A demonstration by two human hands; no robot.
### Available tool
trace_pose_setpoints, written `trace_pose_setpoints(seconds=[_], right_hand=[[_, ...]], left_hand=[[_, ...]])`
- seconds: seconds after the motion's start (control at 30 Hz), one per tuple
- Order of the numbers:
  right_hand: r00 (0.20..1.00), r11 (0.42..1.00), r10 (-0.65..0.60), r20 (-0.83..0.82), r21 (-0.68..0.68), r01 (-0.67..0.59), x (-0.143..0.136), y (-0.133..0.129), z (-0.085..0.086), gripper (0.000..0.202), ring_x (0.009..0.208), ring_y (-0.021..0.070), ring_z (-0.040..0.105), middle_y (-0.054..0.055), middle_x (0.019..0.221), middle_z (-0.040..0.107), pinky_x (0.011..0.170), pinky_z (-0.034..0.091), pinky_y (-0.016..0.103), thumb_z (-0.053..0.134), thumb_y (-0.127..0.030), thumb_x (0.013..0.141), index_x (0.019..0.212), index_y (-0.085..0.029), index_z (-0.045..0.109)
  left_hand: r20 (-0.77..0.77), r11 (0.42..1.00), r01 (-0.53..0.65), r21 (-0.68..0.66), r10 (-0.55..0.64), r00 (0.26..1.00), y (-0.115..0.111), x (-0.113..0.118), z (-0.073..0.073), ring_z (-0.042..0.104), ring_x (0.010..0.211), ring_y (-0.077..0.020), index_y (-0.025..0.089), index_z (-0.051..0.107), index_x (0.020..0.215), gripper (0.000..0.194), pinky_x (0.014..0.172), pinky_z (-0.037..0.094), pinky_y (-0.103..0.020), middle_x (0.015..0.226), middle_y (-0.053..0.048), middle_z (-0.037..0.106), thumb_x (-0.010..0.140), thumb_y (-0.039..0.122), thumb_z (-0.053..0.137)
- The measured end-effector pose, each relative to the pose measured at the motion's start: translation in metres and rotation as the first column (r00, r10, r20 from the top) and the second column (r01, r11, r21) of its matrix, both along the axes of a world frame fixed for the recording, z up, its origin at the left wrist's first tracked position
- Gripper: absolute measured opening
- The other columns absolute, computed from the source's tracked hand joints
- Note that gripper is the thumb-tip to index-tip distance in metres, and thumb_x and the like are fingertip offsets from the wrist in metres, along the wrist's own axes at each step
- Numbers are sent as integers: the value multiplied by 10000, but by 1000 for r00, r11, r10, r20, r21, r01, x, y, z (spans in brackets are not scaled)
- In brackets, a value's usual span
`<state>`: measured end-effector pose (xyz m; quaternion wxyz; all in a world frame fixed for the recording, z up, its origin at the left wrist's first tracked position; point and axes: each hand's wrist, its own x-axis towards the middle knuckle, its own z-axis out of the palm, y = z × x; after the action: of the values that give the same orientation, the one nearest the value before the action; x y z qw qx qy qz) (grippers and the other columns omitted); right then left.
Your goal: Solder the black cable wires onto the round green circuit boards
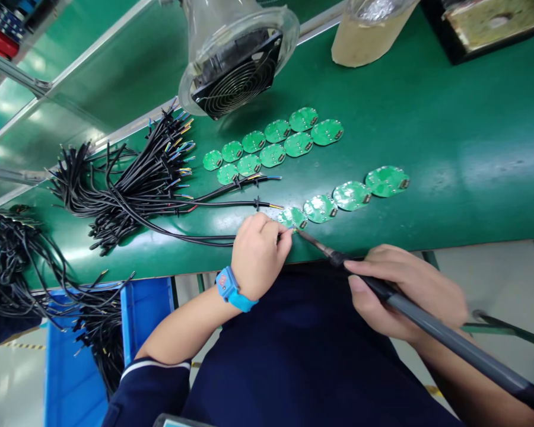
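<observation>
My left hand [260,252], with a blue watch on its wrist, pinches the end of a black cable [204,239] at the near edge of a round green circuit board [292,217]. My right hand [404,290] is wrapped round a dark soldering iron [382,289], whose tip rests at or just over that same board, beside my left fingertips. Three more boards [350,196] continue the row up to the right. Farther back lie two rows of joined green boards [272,155]. Another black cable [231,203] with bared coloured wires ends just behind my left hand.
Bundles of black cables [129,190] lie left on the green table [449,148]. A fan in a clear hood [240,77] hangs over the back. Behind are a tan container [365,35] and a dark-framed tray [493,26]. A blue bin [146,314] with cables stands below the front edge.
</observation>
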<state>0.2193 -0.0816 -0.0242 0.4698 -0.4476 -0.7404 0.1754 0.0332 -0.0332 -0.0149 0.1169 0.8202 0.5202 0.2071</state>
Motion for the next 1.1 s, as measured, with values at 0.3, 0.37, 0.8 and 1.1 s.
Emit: trace_pose_setpoints(seconds=[0.3,0.37,0.8,1.1], right_hand=[[1000,1000,6,-5,25,-6,0,-1,1,229,520,138,552,-2,611,552,485,472,283,557,-88,752,949,-198,595],[999,998,-28,-37,50,30,2,-3,0,250,526,138,552,2,623,549,485,471,283,566,-66,738,951,-193,601],[996,996,-84,11,21,84,-6,1,4,201,524,133,555,-7,634,552,480,477,282,551,-115,772,936,-226,582],[996,998,-66,54,-18,67,-6,0,2,121,503,139,531,-6,572,547,481,464,298,512,-184,802,896,-217,581]], left_hand=[[-17,1000,0,-5,0,1000,1,1,0,507,718,-167,144,580,721,148,691,444,-308,727,-44,541,859,187,548],[-17,1000,-4,-14,4,1000,1,1,0,506,715,-165,147,580,722,149,690,442,-305,728,-42,541,861,188,545],[-19,999,4,-36,-4,1000,2,1,4,517,719,-170,137,597,732,154,691,443,-303,733,-48,554,867,197,551],[-2,996,-51,-74,51,999,1,5,5,526,734,-177,138,582,717,169,709,447,-322,733,-56,562,869,196,537]])
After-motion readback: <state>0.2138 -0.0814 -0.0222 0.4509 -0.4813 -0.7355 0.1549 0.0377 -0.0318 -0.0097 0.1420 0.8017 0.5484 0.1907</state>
